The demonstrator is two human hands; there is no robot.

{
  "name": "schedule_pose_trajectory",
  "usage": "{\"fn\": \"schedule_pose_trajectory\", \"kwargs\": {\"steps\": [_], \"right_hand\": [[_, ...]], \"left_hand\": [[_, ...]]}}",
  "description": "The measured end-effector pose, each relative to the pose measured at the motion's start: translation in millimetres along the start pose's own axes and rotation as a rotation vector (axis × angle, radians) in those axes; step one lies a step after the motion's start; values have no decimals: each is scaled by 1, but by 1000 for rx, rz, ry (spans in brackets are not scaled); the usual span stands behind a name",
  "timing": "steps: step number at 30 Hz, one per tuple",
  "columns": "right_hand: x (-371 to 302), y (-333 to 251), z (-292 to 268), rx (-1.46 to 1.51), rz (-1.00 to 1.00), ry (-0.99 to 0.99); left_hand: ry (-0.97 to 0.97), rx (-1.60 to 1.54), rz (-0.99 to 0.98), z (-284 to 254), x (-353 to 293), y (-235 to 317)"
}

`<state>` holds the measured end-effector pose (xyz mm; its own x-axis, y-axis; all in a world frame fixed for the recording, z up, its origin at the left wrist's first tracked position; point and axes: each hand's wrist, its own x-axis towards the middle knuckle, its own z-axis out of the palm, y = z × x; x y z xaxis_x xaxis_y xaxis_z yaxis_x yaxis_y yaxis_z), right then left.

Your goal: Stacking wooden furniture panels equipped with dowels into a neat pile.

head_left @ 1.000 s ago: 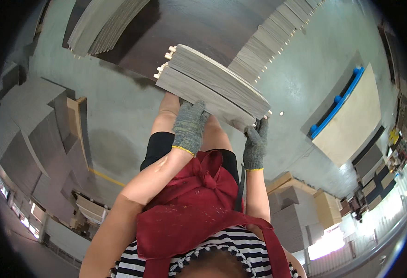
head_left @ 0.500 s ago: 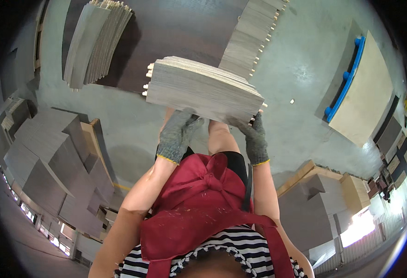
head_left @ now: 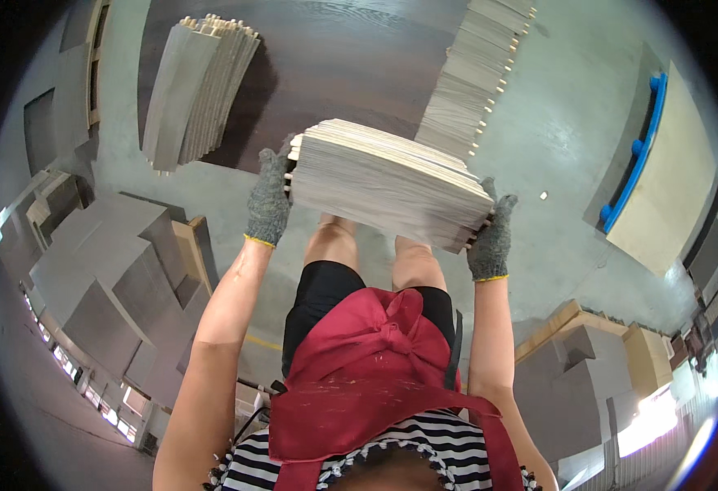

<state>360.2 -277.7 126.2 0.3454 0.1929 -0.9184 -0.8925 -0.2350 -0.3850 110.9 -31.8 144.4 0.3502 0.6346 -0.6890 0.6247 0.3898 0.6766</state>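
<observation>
A thick stack of grey wood-grain panels (head_left: 392, 184) with pale edges is held up in front of my knees, tilted down toward the right. Short pale pegs stick out at its ends. My left hand (head_left: 269, 196), in a grey knit glove, clasps the left end. At the right end my right hand (head_left: 492, 236), gloved the same way, grips with the thumb side up. Both palms press inward on the ends; some fingertips are hidden behind the panels.
A dark board (head_left: 334, 74) lies ahead, bearing a standing bundle of panels (head_left: 191, 98) at left and a row of overlapping panels (head_left: 465, 90) at right. A pale board with a blue edge (head_left: 661, 172) is far right. Panel piles (head_left: 89, 274) stand at left and lower right.
My left hand has moved from under the stack's near side to its left end. My right hand has shifted up along the right end. The stack sits slightly lower and further right in view.
</observation>
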Motion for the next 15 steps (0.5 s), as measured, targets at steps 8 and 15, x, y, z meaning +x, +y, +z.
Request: {"fn": "schedule_pose_trajectory", "kwargs": {"steps": [8, 15], "right_hand": [[26, 12, -28, 536, 158, -689], [34, 21, -41, 571, -21, -749]], "left_hand": [[50, 126, 92, 9, -4, 1], [-35, -447, -97, -8, 31, -7]]}}
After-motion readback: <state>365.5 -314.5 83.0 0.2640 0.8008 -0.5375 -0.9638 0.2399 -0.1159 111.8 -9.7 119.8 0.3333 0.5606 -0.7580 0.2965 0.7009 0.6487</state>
